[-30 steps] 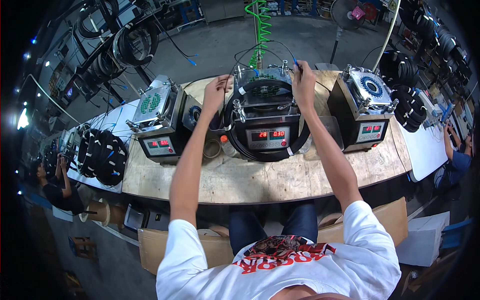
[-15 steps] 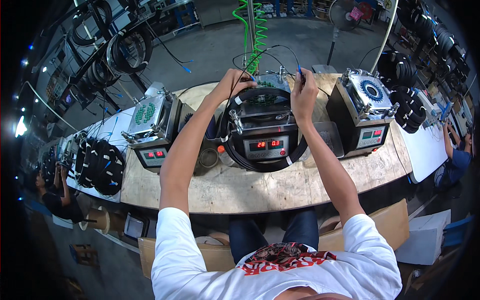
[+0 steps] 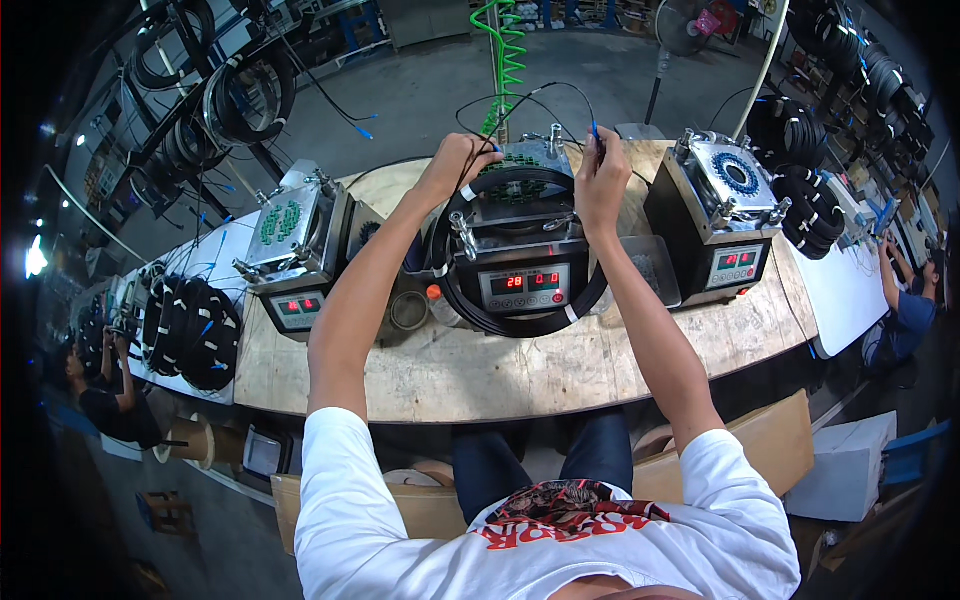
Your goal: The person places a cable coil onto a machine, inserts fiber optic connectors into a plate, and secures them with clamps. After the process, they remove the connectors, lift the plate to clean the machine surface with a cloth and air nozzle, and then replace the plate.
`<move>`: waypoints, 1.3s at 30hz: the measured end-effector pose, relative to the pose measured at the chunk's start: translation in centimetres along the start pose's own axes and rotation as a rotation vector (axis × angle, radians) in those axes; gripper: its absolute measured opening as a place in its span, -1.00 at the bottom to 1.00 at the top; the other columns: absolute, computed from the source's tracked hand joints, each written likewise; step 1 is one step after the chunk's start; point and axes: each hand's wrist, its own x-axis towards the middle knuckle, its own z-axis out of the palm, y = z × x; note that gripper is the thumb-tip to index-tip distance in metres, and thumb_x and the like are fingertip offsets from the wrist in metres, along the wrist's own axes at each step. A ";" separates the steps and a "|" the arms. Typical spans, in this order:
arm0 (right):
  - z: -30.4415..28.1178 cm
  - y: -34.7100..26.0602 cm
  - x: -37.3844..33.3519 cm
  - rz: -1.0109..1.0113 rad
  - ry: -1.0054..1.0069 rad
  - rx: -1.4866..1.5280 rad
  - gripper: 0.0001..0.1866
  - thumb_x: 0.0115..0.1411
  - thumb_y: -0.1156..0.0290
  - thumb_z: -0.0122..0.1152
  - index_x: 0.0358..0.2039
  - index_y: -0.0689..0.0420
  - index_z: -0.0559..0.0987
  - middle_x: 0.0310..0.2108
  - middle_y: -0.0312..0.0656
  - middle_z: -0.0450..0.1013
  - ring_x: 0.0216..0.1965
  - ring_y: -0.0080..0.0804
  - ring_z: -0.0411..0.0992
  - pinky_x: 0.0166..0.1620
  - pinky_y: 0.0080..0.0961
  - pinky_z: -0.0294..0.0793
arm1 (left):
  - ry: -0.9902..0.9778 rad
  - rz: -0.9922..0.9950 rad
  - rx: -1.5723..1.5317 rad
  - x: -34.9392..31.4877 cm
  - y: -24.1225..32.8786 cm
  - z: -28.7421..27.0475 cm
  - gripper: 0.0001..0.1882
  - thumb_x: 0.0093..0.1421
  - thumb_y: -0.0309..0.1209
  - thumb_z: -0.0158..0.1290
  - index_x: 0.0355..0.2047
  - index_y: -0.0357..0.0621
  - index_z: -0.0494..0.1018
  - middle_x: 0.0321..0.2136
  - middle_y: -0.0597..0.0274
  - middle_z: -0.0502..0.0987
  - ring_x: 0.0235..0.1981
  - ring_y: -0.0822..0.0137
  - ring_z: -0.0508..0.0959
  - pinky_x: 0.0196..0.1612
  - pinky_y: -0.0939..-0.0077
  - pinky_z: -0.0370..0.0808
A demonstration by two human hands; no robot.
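A coil of black cable, bound with white ties, hangs around the front of the middle polishing machine. At that machine's back left corner, my left hand has its fingers closed on a cable end, where a little blue shows at the fingertips. My right hand is raised at the back right and pinches a blue cable connector. Thin black cable loops up in an arc between the two hands. Green pieces sit in a ring on the machine's metal top, partly hidden by the coil.
Similar machines stand left and right on the wooden table. A clear tray, a round jar and an orange-capped bottle are near the middle one. More cable coils lie left; other people work at both sides.
The view has shifted slightly. Both hands keep their grips with almost no movement. The red digits on the middle machine's display have changed.
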 end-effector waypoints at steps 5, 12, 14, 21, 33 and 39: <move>0.3 0.1 -0.1 -0.094 0.029 0.005 -0.86 0.35 0.51 0.06 -0.18 0.33 0.49 -0.45 0.08 0.49 -0.43 0.00 0.49 -0.32 -0.23 0.42 | 0.030 -0.001 -0.023 -0.3 -0.6 0.3 -0.82 0.18 -0.45 0.17 -0.33 -0.38 0.60 -0.41 -0.07 0.62 -0.36 0.07 0.65 -0.25 0.38 0.53; 0.3 -0.1 -0.3 -0.066 0.000 0.018 -0.86 0.36 0.51 0.06 -0.17 0.34 0.49 -0.44 0.08 0.49 -0.42 0.00 0.49 -0.31 -0.21 0.42 | 0.063 0.081 0.102 -0.9 -1.1 0.4 -0.83 0.18 -0.45 0.17 -0.32 -0.34 0.61 -0.32 -0.06 0.63 -0.30 0.02 0.65 -0.24 0.33 0.55; 0.4 -0.1 -0.1 -0.060 0.021 0.021 -0.85 0.36 0.50 0.06 -0.17 0.34 0.49 -0.44 0.08 0.49 -0.42 -0.01 0.49 -0.32 -0.22 0.42 | 0.096 0.156 0.132 -0.4 -1.3 0.6 -0.83 0.21 -0.45 0.16 -0.30 -0.35 0.59 -0.33 -0.05 0.62 -0.30 0.04 0.66 -0.24 0.34 0.55; 0.6 0.6 -0.1 -0.042 0.023 0.040 -0.86 0.34 0.51 0.08 -0.19 0.34 0.50 -0.43 0.05 0.49 -0.43 -0.04 0.47 -0.31 -0.22 0.41 | 0.215 0.108 -0.107 0.8 0.5 -1.3 -0.80 0.35 -0.46 0.04 -0.25 -0.43 0.51 -0.40 0.04 0.60 -0.37 0.27 0.68 -0.30 0.47 0.56; -0.5 1.7 0.0 -0.090 -0.011 0.020 -0.61 0.19 0.69 0.04 0.05 0.24 0.53 -0.46 -0.02 0.42 -0.48 -0.19 0.39 -0.31 -0.29 0.38 | 0.244 -0.346 -0.360 -11.6 -1.0 -2.6 -0.67 0.39 -0.49 -0.07 0.13 -0.24 0.43 -0.48 0.22 0.48 -0.49 0.47 0.42 -0.32 0.53 0.42; -5.6 5.3 -1.5 -0.021 -0.204 -0.067 -0.45 0.10 0.75 0.04 0.09 0.07 0.59 -0.49 -0.07 0.38 -0.50 -0.31 0.32 -0.32 -0.42 0.35 | 0.156 -0.339 0.104 -19.9 1.2 -4.4 -0.53 0.34 -0.51 -0.07 0.27 -0.05 0.34 -0.51 -0.02 0.41 -0.47 0.12 0.45 -0.29 0.26 0.40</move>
